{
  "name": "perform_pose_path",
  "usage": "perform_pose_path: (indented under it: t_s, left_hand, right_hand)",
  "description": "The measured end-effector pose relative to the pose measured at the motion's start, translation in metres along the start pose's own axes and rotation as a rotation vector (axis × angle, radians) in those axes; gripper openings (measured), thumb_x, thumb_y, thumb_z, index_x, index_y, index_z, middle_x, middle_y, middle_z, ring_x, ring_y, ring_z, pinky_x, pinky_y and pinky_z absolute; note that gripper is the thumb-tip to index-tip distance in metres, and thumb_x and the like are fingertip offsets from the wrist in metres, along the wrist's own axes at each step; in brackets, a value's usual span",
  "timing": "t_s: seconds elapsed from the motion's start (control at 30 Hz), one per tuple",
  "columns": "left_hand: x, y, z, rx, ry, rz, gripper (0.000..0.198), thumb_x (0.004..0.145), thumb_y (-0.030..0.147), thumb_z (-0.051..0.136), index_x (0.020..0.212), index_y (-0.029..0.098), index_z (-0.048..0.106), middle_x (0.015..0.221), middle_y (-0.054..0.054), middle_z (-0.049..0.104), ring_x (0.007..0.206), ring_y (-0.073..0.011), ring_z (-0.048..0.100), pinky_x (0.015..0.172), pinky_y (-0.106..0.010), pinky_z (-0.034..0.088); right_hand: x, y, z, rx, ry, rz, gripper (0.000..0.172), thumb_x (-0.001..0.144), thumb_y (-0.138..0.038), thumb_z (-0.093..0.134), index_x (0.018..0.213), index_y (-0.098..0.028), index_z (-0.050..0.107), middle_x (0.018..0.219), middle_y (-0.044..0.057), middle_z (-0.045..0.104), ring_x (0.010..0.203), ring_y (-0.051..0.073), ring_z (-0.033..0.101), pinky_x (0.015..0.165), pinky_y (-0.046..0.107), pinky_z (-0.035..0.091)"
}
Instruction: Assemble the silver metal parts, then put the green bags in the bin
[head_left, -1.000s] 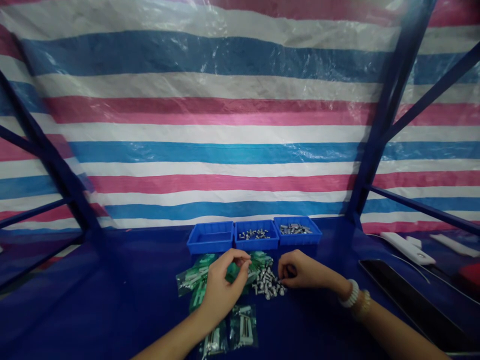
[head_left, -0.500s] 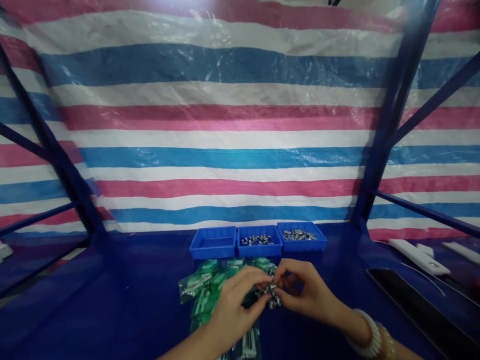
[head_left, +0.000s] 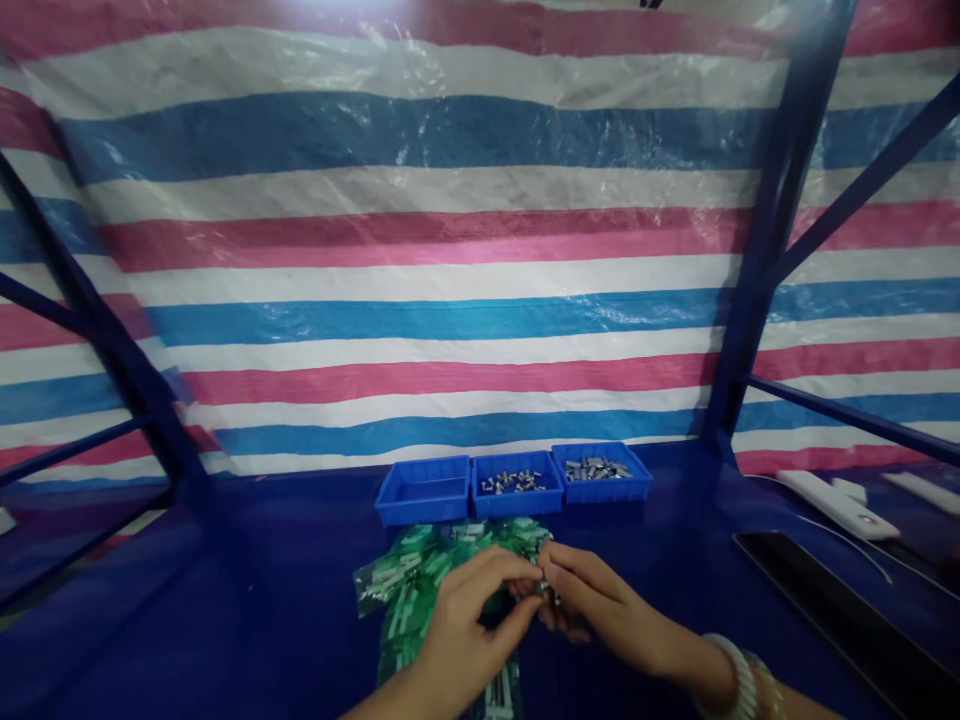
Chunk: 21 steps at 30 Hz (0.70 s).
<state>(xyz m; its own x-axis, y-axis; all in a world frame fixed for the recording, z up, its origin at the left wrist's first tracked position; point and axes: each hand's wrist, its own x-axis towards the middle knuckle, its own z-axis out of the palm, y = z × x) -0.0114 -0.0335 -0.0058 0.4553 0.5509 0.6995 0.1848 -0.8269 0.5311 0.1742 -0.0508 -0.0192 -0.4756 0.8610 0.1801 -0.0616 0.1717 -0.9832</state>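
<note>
My left hand (head_left: 469,620) and my right hand (head_left: 592,605) meet fingertip to fingertip above the blue table, both pinched on a small silver metal part (head_left: 541,587). Beneath and to the left of them lies a heap of clear and green plastic bags (head_left: 409,580) with metal parts inside. The loose pile of silver screws is mostly hidden behind my fingers. My right wrist wears a white bead bracelet (head_left: 739,680).
Three small blue trays stand in a row behind the hands: the left tray (head_left: 424,490) looks bare, the middle tray (head_left: 517,485) and the right tray (head_left: 600,472) hold silver parts. A black flat slab (head_left: 840,620) and white pieces (head_left: 836,492) lie at right. Blue frame posts (head_left: 757,280) and a striped tarp stand behind.
My hands came together from being apart over the screw pile and now pinch one small part between them, slightly nearer to me than half a second ago.
</note>
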Motion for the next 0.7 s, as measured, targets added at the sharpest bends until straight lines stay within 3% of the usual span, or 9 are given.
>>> perform_pose_path:
  t_s: [0.2,0.33,0.5,0.6,0.7]
  left_hand:
    - [0.000,0.002,0.001,-0.003,-0.012,-0.092,0.010,0.080,0.011,0.066,0.087,0.018,0.068,0.070,-0.001,0.064,0.066,-0.0147,0.063,0.064,-0.024,0.049]
    - [0.002,0.003,0.002,-0.106,0.007,-0.262,0.003,0.080,0.017,0.064,0.081,0.017,0.066,0.068,-0.001,0.061,0.063,-0.0149,0.060,0.062,-0.025,0.047]
    - [0.005,0.001,0.003,-0.357,0.028,-0.593,0.018,0.080,0.033,0.066,0.074,0.017,0.061,0.062,0.002,0.055,0.057,-0.0120,0.051,0.056,-0.022,0.041]
    - [0.004,-0.001,0.006,-0.415,0.032,-0.645,0.025,0.077,0.038,0.069,0.071,0.016,0.060,0.060,0.004,0.053,0.055,-0.0106,0.046,0.054,-0.020,0.038]
    - [0.002,-0.002,0.007,-0.447,0.051,-0.663,0.028,0.075,0.041,0.072,0.070,0.017,0.059,0.058,0.005,0.052,0.054,-0.0105,0.047,0.054,-0.020,0.038]
  right_hand:
    - [0.003,0.007,0.004,0.032,-0.037,0.084,0.041,0.097,-0.054,0.039,0.086,-0.018,0.054,0.068,-0.002,0.051,0.056,0.009,0.045,0.048,0.019,0.035]
    - [0.001,0.003,0.006,-0.118,0.061,-0.055,0.037,0.099,-0.046,0.041,0.081,-0.017,0.054,0.068,-0.003,0.049,0.057,0.008,0.041,0.052,0.019,0.035]
    - [0.000,0.001,0.008,-0.371,0.258,-0.295,0.013,0.088,-0.030,0.062,0.097,-0.019,0.060,0.085,0.003,0.061,0.071,0.013,0.056,0.060,0.022,0.045]
    - [0.003,0.007,0.010,-0.452,0.327,-0.384,0.010,0.083,-0.023,0.067,0.091,-0.019,0.063,0.082,0.004,0.065,0.067,0.014,0.061,0.057,0.022,0.048]
    - [0.005,0.009,0.012,-0.391,0.361,-0.350,0.007,0.085,-0.026,0.065,0.083,-0.019,0.066,0.079,0.004,0.068,0.065,0.015,0.063,0.059,0.023,0.051]
